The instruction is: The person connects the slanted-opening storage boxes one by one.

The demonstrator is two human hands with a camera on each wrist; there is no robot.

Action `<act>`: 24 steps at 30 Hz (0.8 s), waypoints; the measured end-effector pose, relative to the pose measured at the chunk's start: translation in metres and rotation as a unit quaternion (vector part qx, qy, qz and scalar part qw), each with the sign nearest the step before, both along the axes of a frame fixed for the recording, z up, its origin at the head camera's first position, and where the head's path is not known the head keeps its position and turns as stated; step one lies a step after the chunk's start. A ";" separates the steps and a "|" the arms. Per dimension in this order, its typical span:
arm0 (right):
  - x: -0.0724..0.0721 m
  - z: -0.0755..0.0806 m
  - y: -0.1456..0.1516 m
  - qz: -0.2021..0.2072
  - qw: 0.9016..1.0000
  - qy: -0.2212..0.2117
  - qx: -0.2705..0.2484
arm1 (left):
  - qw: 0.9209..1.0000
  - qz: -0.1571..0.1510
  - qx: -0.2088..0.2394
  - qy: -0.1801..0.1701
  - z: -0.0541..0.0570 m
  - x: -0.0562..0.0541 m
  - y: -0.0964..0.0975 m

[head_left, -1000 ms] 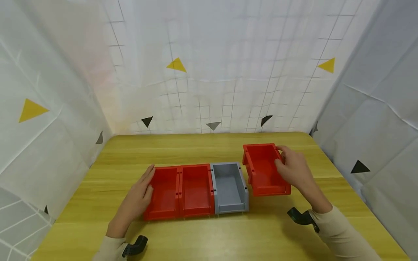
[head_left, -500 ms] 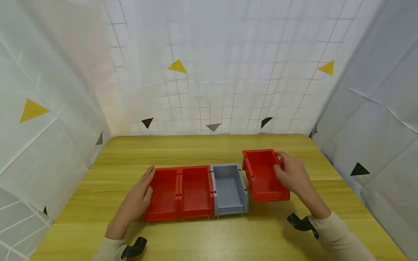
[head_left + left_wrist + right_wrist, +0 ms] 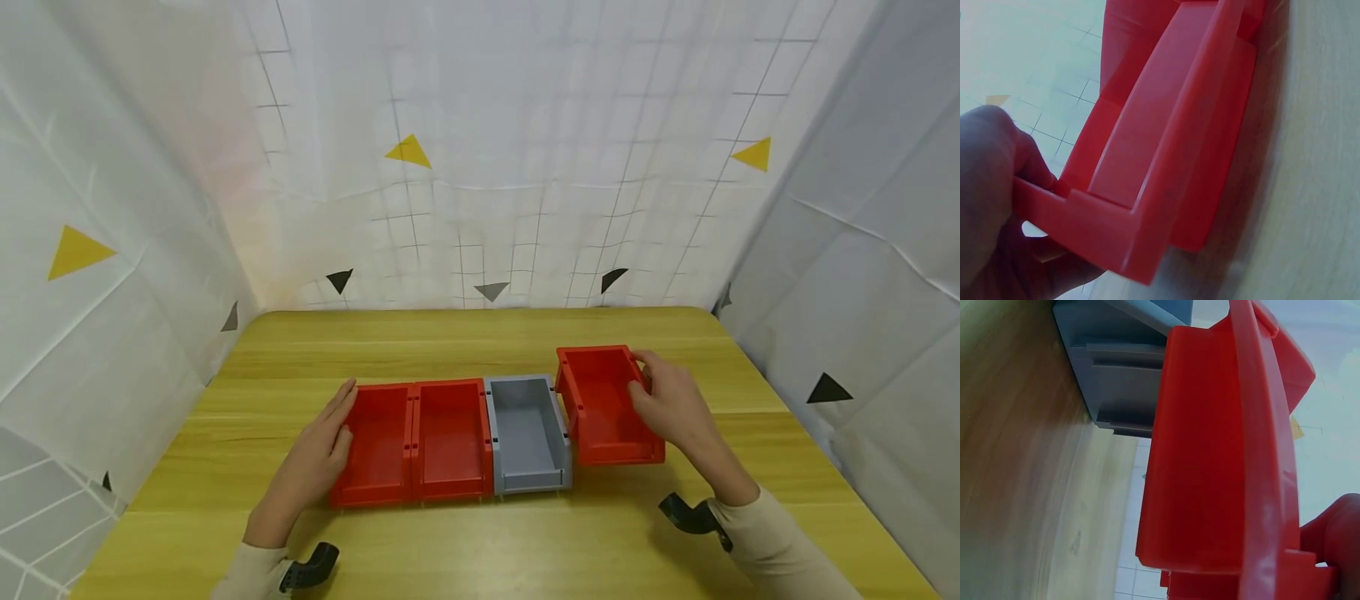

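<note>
In the head view, two red plastic storage bins and a grey one stand side by side in a row on the wooden table. My left hand (image 3: pixel 307 462) holds the outer wall of the leftmost red bin (image 3: pixel 378 437), thumb on the inside and fingers outside. Beside it is the middle red bin (image 3: pixel 452 437), then the grey bin (image 3: pixel 528 433). My right hand (image 3: pixel 675 400) pinches the right wall of another red bin (image 3: pixel 607 400), thumb inside. The right wrist view shows this red bin (image 3: pixel 1204 456) raised off the table, close against the grey bin (image 3: pixel 1119 369).
The wooden table (image 3: pixel 480 550) reaches back to a pale sheet wall (image 3: pixel 487 200) with yellow and black triangles. More sheeting hangs at the left and right. A dark wrist camera mount sits at each sleeve cuff.
My right hand has brought its red bin slightly down and nearer to me, beside the grey bin. My left hand and the row of bins stay in place.
</note>
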State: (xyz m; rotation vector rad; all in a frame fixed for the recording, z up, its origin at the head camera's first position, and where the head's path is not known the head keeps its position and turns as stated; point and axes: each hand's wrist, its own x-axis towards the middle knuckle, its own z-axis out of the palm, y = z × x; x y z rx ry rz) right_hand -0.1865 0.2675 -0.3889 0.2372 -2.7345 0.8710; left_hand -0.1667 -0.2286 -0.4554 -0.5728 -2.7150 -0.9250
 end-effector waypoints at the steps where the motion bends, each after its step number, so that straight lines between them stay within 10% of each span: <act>1: 0.000 0.000 0.000 -0.001 1.000 0.000 0.000 | 1.000 0.000 -0.001 0.001 0.000 0.000 0.000; 24: 0.001 -0.002 0.002 0.004 1.000 0.000 -0.007 | 1.000 0.002 -0.008 0.012 -0.003 -0.003 -0.001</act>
